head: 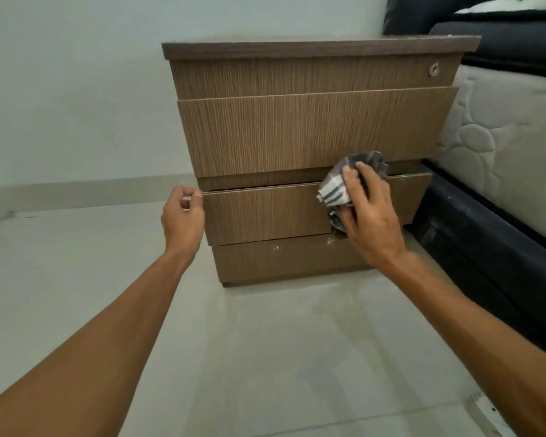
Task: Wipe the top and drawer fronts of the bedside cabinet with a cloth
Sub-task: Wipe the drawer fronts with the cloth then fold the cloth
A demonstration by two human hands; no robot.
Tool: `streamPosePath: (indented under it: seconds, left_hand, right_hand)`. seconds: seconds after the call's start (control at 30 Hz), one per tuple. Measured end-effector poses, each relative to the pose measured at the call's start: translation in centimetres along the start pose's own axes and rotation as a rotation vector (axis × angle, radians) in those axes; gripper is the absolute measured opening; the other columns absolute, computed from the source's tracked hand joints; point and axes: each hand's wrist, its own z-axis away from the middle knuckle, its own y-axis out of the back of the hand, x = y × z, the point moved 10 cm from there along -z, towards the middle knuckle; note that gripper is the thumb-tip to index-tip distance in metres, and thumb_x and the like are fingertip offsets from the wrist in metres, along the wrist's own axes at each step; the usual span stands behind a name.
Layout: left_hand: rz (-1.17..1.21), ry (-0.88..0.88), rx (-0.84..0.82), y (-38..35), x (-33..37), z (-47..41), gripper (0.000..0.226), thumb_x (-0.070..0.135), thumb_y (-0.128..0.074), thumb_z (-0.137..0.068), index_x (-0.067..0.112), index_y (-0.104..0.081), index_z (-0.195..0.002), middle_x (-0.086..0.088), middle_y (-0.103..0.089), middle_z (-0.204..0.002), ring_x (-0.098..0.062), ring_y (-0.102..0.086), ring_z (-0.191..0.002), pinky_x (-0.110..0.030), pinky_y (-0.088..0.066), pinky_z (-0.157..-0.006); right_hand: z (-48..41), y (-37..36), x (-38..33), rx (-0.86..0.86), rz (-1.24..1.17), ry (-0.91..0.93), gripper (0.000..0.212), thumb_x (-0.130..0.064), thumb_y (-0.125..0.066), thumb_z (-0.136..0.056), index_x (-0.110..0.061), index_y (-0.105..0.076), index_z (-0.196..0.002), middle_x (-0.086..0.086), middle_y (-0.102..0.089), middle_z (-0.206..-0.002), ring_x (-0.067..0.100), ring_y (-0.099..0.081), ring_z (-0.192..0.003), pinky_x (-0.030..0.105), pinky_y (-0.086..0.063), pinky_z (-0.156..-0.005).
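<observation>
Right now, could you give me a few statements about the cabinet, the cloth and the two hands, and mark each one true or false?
1. The right hand presses the cloth against the cabinet front. True.
2. The left hand also holds a cloth. False: it holds none; its fingertips pinch the left top corner of the lower drawer front.
3. A round lock sits near the right end of the top drawer front. True.
4. The cloth lies on the cabinet top. False: it is bunched in the right hand, low on the front.
5. A mattress stands just right of the cabinet. True.
</observation>
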Motion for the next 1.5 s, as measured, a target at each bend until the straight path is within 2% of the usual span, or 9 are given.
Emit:
streamPosePath:
  seconds: [0.27, 0.53, 0.63, 0.77, 0.9, 1.0, 1.1, 1.3, 1.5]
  left_hand:
    - [-0.019, -0.003, -0.061, -0.1, 0.0, -0.6, 0.015, 0.029, -0.048, -0.098, 0.028, -0.052, -0.084, -0.010, -0.065, -0.096, -0.026, -0.065, -0.093, -0.050, -0.057, -0.083]
    - [0.004, -0.008, -0.033, -0.5, -0.4, -0.8, 0.018, 0.033, -0.049, -0.096, 0.032, -0.048, -0.078, -0.009, -0.065, -0.097, -0.028, -0.065, -0.095, -0.051, -0.057, -0.081]
    - [0.015, -0.012, 0.009, -0.5, -0.3, -0.8, 0.021, 0.037, -0.052, -0.093, 0.033, -0.046, -0.073, -0.002, -0.060, -0.085, -0.027, -0.064, -0.088, -0.055, -0.055, -0.082]
    - [0.017, -0.029, 0.040, -0.6, -0.6, -1.1, 0.025, 0.040, -0.053, -0.092, 0.033, -0.044, -0.069, 0.004, -0.053, -0.074, -0.016, -0.056, -0.074, -0.055, -0.056, -0.080]
    - [0.009, -0.045, 0.067, -0.5, -0.7, -1.3, 0.026, 0.041, -0.053, -0.089, 0.033, -0.043, -0.067, 0.006, -0.051, -0.070, -0.016, -0.055, -0.073, -0.054, -0.056, -0.079]
    - [0.008, -0.053, 0.070, -0.6, -0.7, -1.2, 0.026, 0.040, -0.053, -0.090, 0.033, -0.043, -0.068, 0.006, -0.051, -0.070, -0.016, -0.055, -0.073, -0.054, -0.056, -0.080]
    - [0.002, -0.056, 0.074, -0.6, -0.5, -1.0, 0.026, 0.040, -0.053, -0.089, 0.033, -0.042, -0.067, 0.007, -0.049, -0.068, -0.016, -0.054, -0.074, -0.054, -0.056, -0.080]
    - [-0.008, -0.037, 0.064, -0.3, -0.3, -0.8, 0.024, 0.041, -0.052, -0.088, 0.033, -0.042, -0.068, 0.004, -0.052, -0.071, -0.018, -0.055, -0.074, -0.055, -0.056, -0.080]
    - [-0.001, -0.015, 0.042, -0.1, 0.1, -0.5, 0.025, 0.039, -0.053, -0.090, 0.030, -0.043, -0.069, 0.003, -0.052, -0.069, -0.017, -0.055, -0.071, -0.054, -0.056, -0.080]
  right_hand:
    - [0.8, -12.7, -15.2, -0.183, 0.308, 0.748, 0.068, -0.017, -0.068, -0.086, -0.017, -0.042, -0.150, 0.013, -0.037, -0.158, 0.038, -0.036, -0.141, 0.046, -0.048, -0.097]
    - [2.3, -16.1, -10.3, -0.258, 0.490, 0.725, 0.079, -0.041, -0.057, -0.093, -0.033, -0.014, -0.159, -0.001, -0.022, -0.165, 0.028, -0.011, -0.151, 0.048, -0.003, -0.121]
    - [3.0, -14.9, -6.3, -0.254, 0.529, 0.673, 0.078, -0.046, -0.056, -0.093, -0.037, -0.014, -0.158, -0.004, -0.020, -0.165, 0.029, -0.011, -0.147, 0.051, -0.002, -0.121]
    - [4.0, -12.9, 0.1, -0.274, 0.537, 0.612, 0.084, -0.046, -0.054, -0.096, -0.040, 0.003, -0.157, -0.006, 0.013, -0.165, 0.032, -0.005, -0.149, 0.061, 0.000, -0.120]
    - [4.7, -10.0, 7.0, -0.282, 0.555, 0.400, 0.106, -0.016, -0.067, -0.088, -0.041, 0.011, -0.156, -0.005, 0.030, -0.162, 0.033, 0.014, -0.152, 0.070, -0.005, -0.117]
    - [5.4, -7.7, 10.6, -0.252, 0.495, 0.226, 0.120, 0.013, -0.064, -0.077, -0.037, 0.011, -0.156, 0.004, 0.019, -0.166, 0.045, -0.007, -0.150, 0.065, -0.030, -0.113]
    - [6.1, -5.8, 13.5, -0.248, 0.398, -0.047, 0.118, 0.026, -0.059, -0.073, -0.030, -0.003, -0.160, 0.011, 0.005, -0.167, 0.051, -0.028, -0.139, 0.058, -0.052, -0.089]
    - [8.7, -1.7, 19.4, 0.204, -0.189, -0.951, 0.082, 0.008, -0.049, -0.092, -0.018, -0.012, -0.159, 0.009, -0.013, -0.167, 0.027, -0.025, -0.149, 0.036, -0.021, -0.122]
    - [7.1, -4.9, 15.2, 0.442, -0.762, -1.356, 0.067, -0.023, -0.044, -0.103, -0.026, -0.008, -0.160, 0.006, -0.029, -0.161, 0.023, -0.041, -0.139, 0.037, -0.036, -0.114]
